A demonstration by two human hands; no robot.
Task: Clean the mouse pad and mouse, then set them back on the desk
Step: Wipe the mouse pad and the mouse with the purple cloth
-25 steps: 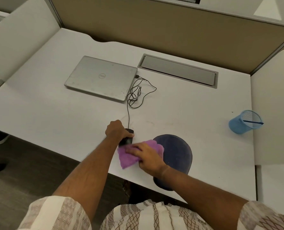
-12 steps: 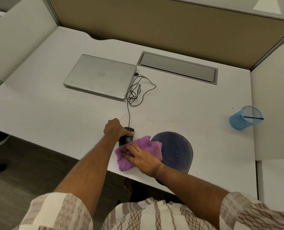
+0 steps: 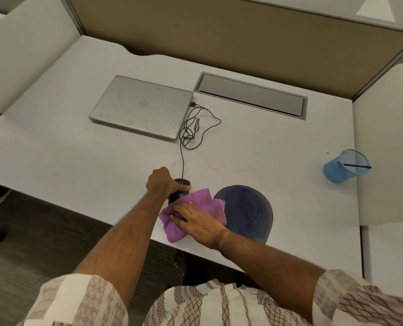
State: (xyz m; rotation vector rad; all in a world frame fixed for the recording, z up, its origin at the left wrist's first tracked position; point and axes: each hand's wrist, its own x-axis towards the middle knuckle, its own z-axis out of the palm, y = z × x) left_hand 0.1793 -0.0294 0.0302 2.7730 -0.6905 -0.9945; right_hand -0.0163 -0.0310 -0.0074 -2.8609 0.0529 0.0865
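A black wired mouse (image 3: 183, 183) sits near the desk's front edge, mostly covered. My left hand (image 3: 161, 181) grips it from the left side. My right hand (image 3: 195, 220) lies flat on a purple cloth (image 3: 195, 198), pressing it over the mouse's near part. Just to the right lies a dark round mouse pad (image 3: 247, 210) on the white desk (image 3: 266, 161); the cloth's right corner overlaps its left edge. The mouse cable (image 3: 188, 132) runs back in loops to the laptop.
A shut silver laptop (image 3: 141, 105) lies at the back left. A grey cable hatch (image 3: 251, 95) is set in the desk behind. A blue mesh pen cup (image 3: 344, 165) with a pen lies tipped at the right. Partition walls enclose the desk.
My right hand and the cloth have slid left from the pad's edge onto the mouse. My left hand has kept its hold on the mouse.
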